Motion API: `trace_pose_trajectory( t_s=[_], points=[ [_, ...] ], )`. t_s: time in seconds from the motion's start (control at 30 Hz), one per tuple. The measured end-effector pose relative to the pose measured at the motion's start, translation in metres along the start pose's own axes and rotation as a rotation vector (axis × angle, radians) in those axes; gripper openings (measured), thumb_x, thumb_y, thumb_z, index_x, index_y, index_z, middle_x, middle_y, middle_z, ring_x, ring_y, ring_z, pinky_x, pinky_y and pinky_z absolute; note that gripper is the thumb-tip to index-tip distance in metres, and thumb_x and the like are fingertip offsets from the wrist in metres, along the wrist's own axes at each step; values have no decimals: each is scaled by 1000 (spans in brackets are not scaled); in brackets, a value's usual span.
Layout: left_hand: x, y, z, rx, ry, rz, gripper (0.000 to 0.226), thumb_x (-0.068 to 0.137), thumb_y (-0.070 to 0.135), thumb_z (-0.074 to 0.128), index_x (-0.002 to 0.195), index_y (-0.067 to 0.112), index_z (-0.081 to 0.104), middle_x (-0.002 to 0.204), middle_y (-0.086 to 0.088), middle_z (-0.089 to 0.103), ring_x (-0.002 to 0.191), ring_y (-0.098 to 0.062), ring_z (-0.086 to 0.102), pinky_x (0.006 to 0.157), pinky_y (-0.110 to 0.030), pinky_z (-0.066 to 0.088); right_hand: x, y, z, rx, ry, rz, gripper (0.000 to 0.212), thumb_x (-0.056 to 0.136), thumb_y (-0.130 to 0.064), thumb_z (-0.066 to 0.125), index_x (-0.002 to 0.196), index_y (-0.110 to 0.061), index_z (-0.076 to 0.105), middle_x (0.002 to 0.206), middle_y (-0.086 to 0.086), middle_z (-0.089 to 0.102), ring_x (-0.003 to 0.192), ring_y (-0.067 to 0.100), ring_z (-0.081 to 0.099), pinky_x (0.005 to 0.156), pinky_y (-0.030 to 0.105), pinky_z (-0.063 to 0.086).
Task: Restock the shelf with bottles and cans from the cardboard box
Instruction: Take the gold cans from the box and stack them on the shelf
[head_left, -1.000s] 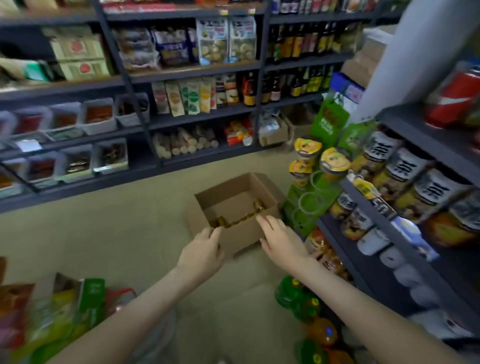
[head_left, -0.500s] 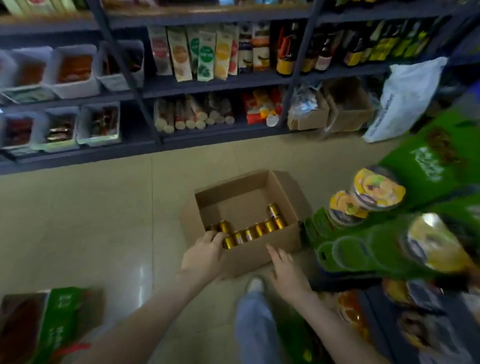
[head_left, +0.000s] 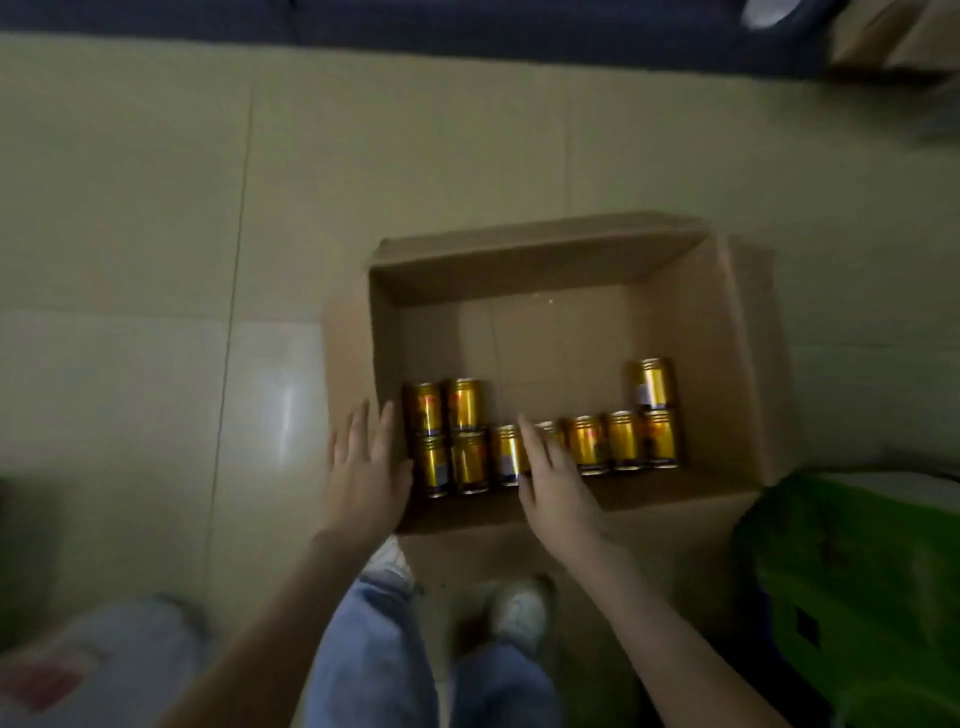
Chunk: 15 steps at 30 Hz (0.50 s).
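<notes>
An open cardboard box (head_left: 550, 260) sits on the tiled floor right below me. Several gold cans (head_left: 589, 444) lie in a row along its near wall, with two more at the left (head_left: 462, 405) and one at the right (head_left: 652, 382) behind that row. My left hand (head_left: 363, 467) reaches over the box's near left corner with straight fingers, next to the leftmost cans. My right hand (head_left: 553, 475) is inside the box, its fingers stretched over the cans in the middle of the row. Neither hand holds anything.
My feet in white shoes (head_left: 519, 610) and blue jeans stand at the box's near flap. A green package (head_left: 852, 587) lies at the right, a pale bag (head_left: 98, 660) at the lower left. The dark base of a shelf (head_left: 467, 21) runs along the top.
The view has tipped down from the shelves to straight over the box. Both hands moved forward from the box's near edge, the right one in over the cans.
</notes>
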<state>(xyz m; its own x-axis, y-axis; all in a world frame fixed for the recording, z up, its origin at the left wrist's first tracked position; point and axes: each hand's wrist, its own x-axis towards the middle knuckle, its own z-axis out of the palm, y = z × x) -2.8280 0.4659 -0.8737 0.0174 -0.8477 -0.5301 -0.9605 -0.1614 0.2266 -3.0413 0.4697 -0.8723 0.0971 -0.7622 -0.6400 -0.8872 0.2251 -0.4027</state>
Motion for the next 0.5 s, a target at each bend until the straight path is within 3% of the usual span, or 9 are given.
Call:
trace_pose_trajectory(
  t_s=[0.07, 0.2, 0.33, 0.5],
  points=[
    [32, -14, 35, 57, 53, 95, 66, 97, 33, 48, 152, 18, 16, 159, -14, 10, 146, -30, 3, 117, -45, 5, 54, 5, 35, -7, -26, -31, 74, 99, -22, 45, 151, -36, -7, 154, 5, 25, 129, 23, 44, 96, 34, 48],
    [62, -29, 70, 200, 212, 284, 60, 88, 35, 45, 144, 17, 34, 154, -14, 20, 142, -37, 9, 108, -58, 11, 139, 8, 85, -37, -103, -46, 73, 100, -29, 44, 150, -41, -9, 159, 8, 9, 142, 32, 25, 108, 45, 35],
    [61, -30, 76, 210, 280, 317, 56, 87, 32, 38, 140, 16, 44, 155, -12, 14, 143, -39, 7, 115, -53, 8, 180, 12, 104, 121, -192, -8, 75, 98, -35, 49, 149, -44, -4, 160, 9, 1, 138, 34, 31, 101, 48, 40],
    [60, -14, 71, 407, 258, 224, 59, 85, 33, 49, 141, 14, 45, 156, -15, 16, 146, -35, -4, 114, -55, -9, 181, 11, 100, 273, -121, -51, 70, 95, -26, 57, 148, -43, 16, 155, 9, 14, 135, 35, 35, 99, 46, 43]
  ],
)
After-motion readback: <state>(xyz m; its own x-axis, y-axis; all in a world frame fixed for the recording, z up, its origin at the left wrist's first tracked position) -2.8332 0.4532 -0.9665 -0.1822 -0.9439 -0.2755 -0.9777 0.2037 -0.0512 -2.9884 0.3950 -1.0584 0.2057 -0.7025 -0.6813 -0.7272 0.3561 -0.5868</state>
